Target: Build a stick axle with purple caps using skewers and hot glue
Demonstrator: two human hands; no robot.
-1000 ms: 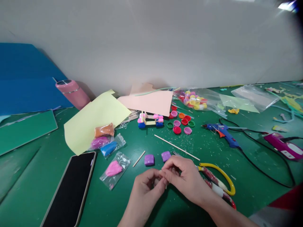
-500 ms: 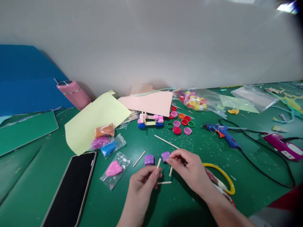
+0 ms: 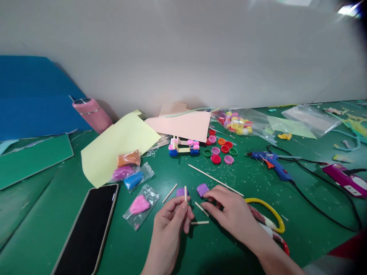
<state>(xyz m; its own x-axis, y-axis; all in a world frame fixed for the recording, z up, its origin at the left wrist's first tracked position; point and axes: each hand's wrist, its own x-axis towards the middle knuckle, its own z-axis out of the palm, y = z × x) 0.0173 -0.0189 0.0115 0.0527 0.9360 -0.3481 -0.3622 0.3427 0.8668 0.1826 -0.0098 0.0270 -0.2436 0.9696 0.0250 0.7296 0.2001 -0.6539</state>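
My left hand [image 3: 174,217] pinches a short pale wooden stick [image 3: 185,193] between thumb and forefinger, its end pointing up. Behind that stick lies a purple clay block [image 3: 181,192], partly covered by it. A second purple clay block [image 3: 202,190] rests to the right. My right hand [image 3: 229,208] is beside this block, thumb and forefinger apart with nothing between them; whether the forefinger touches the block I cannot tell. Short sticks [image 3: 202,209] lie between and around my hands, and a longer thin stick [image 3: 215,179] lies beyond the right one.
A small clay-and-stick model [image 3: 183,147] stands farther back, beside several coloured plastic rings [image 3: 216,159]. Bagged clay [image 3: 139,205] and a phone [image 3: 86,229] are at left. At right lie a blue glue gun [image 3: 269,163], its cord, a yellow-handled tool [image 3: 272,206] and a purple power strip [image 3: 345,179].
My right thumb and forefinger have parted, and the stick below them now lies flat on the table. The stick in my left hand has become more upright. The view has shifted slightly.
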